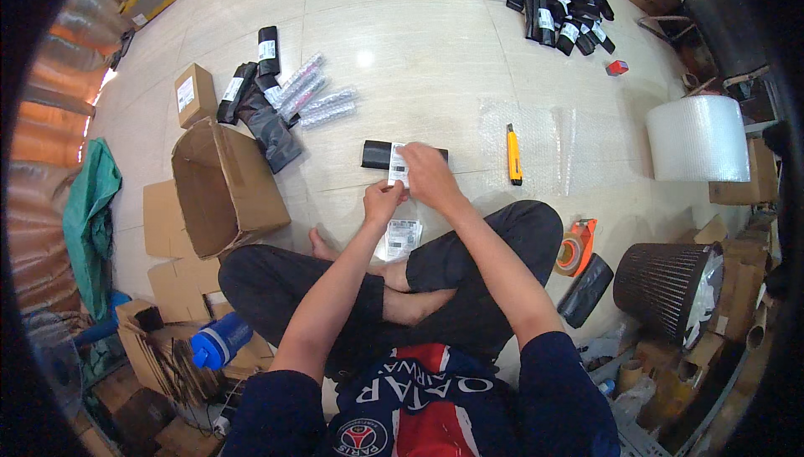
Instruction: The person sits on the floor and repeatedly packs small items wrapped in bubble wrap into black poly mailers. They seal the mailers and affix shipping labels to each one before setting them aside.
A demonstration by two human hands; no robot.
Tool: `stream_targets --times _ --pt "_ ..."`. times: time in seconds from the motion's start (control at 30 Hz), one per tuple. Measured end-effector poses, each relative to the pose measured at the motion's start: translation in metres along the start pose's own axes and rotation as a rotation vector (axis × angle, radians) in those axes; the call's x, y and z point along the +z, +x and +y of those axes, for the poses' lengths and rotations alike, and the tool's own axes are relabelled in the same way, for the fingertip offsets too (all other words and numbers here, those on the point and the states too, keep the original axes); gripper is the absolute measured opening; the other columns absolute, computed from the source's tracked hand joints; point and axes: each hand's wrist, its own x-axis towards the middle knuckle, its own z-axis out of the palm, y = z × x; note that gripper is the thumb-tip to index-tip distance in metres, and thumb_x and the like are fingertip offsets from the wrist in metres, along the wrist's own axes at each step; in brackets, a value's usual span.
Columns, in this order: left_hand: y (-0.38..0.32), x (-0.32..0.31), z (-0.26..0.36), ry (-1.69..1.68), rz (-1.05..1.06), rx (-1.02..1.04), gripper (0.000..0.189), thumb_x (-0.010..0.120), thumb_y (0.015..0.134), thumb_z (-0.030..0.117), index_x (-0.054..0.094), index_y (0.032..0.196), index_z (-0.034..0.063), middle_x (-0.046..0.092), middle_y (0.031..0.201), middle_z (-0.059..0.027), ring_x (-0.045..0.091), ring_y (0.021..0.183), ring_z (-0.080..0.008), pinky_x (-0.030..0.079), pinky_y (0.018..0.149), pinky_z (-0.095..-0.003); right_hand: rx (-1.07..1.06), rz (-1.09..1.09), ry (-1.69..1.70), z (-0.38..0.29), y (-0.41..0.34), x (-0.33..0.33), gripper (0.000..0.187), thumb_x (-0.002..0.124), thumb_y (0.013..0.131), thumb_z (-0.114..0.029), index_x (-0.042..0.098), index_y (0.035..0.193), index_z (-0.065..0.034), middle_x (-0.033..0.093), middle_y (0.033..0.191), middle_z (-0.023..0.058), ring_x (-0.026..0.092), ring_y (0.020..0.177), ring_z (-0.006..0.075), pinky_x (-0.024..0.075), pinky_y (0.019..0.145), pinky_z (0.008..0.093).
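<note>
A black plastic-wrapped parcel point(376, 154) lies crosswise on the floor before me. Across its middle is a white printed label point(398, 162). My right hand point(427, 171) rests over the label and the parcel's right part, its fingertips on the label's upper area. My left hand point(382, 201) pinches the label's lower edge between thumb and finger. Below the hands, between my legs, sits a stack of printed labels point(402, 238). To the right, a yellow utility knife point(514, 155) lies on a flat sheet of bubble wrap point(546, 124).
An open cardboard box point(264, 196), bubble-wrapped items point(323, 105) and black parcels point(268, 49) are at the left. On the right are an orange tape dispenser point(584, 237), a black roll point(585, 290), a dark wastebasket point(653, 287) and a bubble wrap roll point(698, 138). Labelled black parcels point(553, 5) lie farther off.
</note>
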Motion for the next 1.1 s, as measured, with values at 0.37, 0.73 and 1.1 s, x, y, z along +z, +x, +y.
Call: stream_targets --times 0.37,0.73,1.1 --pt "-0.024 -0.06 0.013 0.687 -0.334 -0.008 0.037 0.069 0.099 0.033 0.078 0.087 -0.0007 0.079 0.083 -0.0117 0.078 0.083 -0.0225 0.06 0.081 -0.0363 -0.039 -0.166 -0.355 0.028 0.005 0.032 0.055 0.063 0.098 -0.022 0.054 0.149 -0.0032 0.061 0.142 0.0157 0.057 0.134 0.03 0.0415 0.111 0.0482" --pt "-0.032 -0.063 0.039 -0.457 -0.405 -0.232 0.04 0.068 0.106 0.038 0.057 0.131 0.0084 0.061 0.133 -0.011 0.059 0.128 -0.0249 0.049 0.111 -0.0494 0.195 -0.108 0.329 -0.031 -0.043 0.008 0.048 0.073 0.091 -0.02 0.064 0.134 -0.002 0.06 0.131 0.0174 0.061 0.119 0.0375 0.0452 0.107 0.0494" --pt "-0.028 -0.054 0.026 -0.563 -0.381 -0.134 0.033 0.068 0.107 0.033 0.059 0.127 0.0082 0.067 0.129 -0.0107 0.067 0.12 -0.0253 0.054 0.101 -0.0406 0.988 -0.252 1.076 -0.017 -0.029 -0.007 0.05 0.078 0.095 -0.03 0.066 0.131 0.0024 0.074 0.115 0.0134 0.072 0.097 0.0243 0.0593 0.08 0.0417"
